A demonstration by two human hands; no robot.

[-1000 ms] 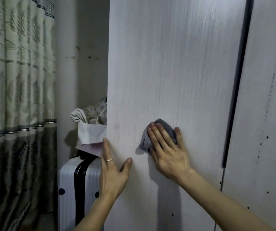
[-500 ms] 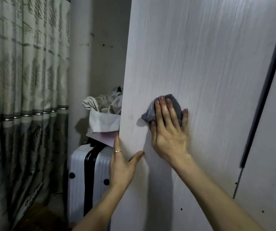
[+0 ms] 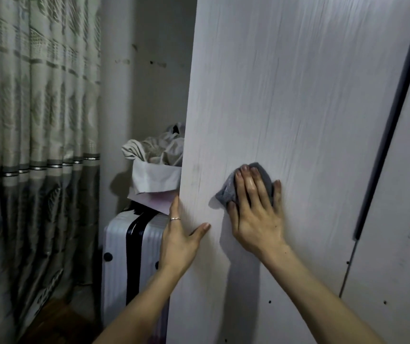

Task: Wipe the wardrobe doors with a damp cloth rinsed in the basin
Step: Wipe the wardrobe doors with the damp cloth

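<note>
- Because a flat palm spreads pressure, the right hand's (image 3: 256,214) fingers (image 3: 251,187) lie straight and close together, pressing the grey cloth (image 3: 264,173) against the door (image 3: 298,95).
- The left hand (image 3: 179,239) braces the door's edge, probably to stop it swinging. One finger lies straight along the edge and the thumb is spread on the face; the other fingers are hidden.
- A suitcase (image 3: 117,244) stands behind the door.
- No basin is in view.

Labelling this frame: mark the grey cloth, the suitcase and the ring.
grey cloth (image 3: 225,191), head view, corner left of the fingers
suitcase (image 3: 114,242), head view, white ribbed front
ring (image 3: 175,218), head view, band across the finger
</note>
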